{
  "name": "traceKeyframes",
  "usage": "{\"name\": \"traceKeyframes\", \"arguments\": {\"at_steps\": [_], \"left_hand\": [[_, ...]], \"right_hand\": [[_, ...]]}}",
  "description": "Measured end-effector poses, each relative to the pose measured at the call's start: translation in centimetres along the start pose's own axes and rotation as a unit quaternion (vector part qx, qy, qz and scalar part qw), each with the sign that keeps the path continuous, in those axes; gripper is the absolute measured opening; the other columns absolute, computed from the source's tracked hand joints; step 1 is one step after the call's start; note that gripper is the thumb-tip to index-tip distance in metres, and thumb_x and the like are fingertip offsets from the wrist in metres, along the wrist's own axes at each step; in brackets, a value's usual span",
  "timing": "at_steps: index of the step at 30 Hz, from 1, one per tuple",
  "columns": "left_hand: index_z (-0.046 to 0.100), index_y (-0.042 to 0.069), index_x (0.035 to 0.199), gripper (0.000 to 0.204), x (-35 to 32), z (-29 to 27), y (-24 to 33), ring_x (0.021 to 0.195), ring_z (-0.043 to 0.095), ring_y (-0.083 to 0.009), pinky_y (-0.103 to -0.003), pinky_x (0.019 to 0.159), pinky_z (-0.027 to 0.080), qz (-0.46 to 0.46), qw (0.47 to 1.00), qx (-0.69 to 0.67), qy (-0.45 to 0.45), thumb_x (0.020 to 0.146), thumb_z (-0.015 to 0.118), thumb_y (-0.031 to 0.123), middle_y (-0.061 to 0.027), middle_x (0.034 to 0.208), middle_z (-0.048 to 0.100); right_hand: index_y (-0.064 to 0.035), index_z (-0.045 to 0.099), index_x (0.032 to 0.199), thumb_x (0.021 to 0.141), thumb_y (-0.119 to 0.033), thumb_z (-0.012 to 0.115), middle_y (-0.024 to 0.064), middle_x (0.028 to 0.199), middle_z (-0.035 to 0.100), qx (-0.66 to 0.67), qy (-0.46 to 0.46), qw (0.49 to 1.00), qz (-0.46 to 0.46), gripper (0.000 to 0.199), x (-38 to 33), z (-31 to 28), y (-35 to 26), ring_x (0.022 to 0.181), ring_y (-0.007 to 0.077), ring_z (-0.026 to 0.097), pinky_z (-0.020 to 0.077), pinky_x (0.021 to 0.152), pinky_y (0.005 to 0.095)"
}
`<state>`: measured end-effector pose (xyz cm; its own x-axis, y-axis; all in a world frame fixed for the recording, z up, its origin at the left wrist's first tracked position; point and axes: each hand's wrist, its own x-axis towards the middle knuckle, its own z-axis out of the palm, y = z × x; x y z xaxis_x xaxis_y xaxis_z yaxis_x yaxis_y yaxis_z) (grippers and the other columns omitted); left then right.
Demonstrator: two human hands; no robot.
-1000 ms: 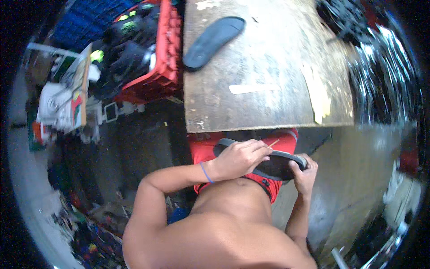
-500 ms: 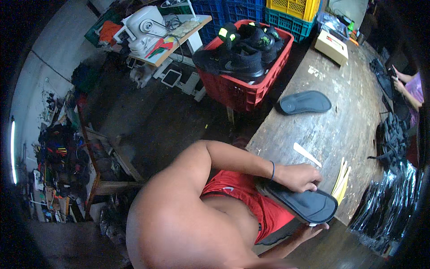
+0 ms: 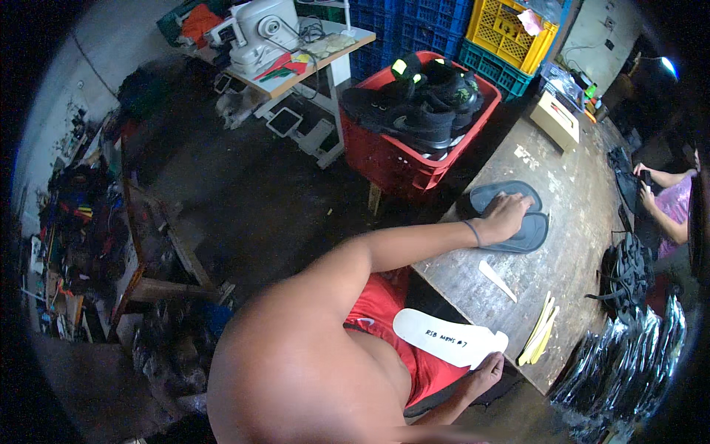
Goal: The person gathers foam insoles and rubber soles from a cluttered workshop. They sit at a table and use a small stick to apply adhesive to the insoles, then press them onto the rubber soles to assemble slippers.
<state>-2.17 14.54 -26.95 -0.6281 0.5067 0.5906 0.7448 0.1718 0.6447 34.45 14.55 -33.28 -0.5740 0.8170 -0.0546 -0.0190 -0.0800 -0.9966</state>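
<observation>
On the workbench [image 3: 473, 292], two dark grey footbed-shaped soles lie side by side. My left hand [image 3: 507, 216] rests over them, its fingers curled at the near edge of the lower sole [image 3: 529, 235]; the palm hides part of both. The upper sole [image 3: 510, 191] touches or nearly touches it. Over my lap, my right hand [image 3: 487, 372] grips the narrow end of a white foot-shaped template [image 3: 436, 331] with handwriting on it. A white tapered strip [image 3: 497, 281] lies on the bench between my hands, and several thin yellow strips [image 3: 540, 331] lie beyond it.
Left of the bench stands a red crate [image 3: 396, 166] full of black shoes, with a sewing machine [image 3: 266, 33] on a table behind. A beige box [image 3: 555, 122] sits farther up the bench. Black straps [image 3: 627, 274] and shiny dark sheeting [image 3: 629, 362] line the right; another person's hands [image 3: 645, 185] are there.
My left hand has carried the lower sole off the white template and laid it beside the other sole. The template is now uncovered in my right hand. The view has shifted slightly.
</observation>
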Motion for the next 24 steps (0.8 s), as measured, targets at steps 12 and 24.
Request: {"name": "traceKeyframes", "arguments": {"at_steps": [12,24], "left_hand": [[0.069,-0.003,0.112,0.029,-14.0,-13.6,5.4,0.093,0.070,-0.0212,-0.037,0.085,0.053,-0.153,0.855,-0.250,-0.428,0.092,0.068,0.018,-0.0182,0.100,0.073],[0.068,-0.005,0.110,0.026,-11.5,-14.5,1.1,0.089,0.060,-0.0103,-0.029,0.081,0.049,-0.261,0.928,-0.228,-0.133,0.104,0.056,0.017,-0.0060,0.097,0.070]], "right_hand": [[0.0010,0.066,0.087,0.105,-0.026,0.061,-0.0055,0.076,0.057,-0.075,0.122,0.985,-0.098,0.032,3.9,3.4,-5.1,0.071,0.0044,0.046,0.0383,0.061,0.0234],[-0.0021,0.072,0.109,0.097,-0.013,0.068,0.0064,0.090,0.064,-0.286,0.145,0.931,-0.176,0.017,4.8,3.7,-3.7,0.085,0.0143,0.064,0.0507,0.076,0.0281]]}}
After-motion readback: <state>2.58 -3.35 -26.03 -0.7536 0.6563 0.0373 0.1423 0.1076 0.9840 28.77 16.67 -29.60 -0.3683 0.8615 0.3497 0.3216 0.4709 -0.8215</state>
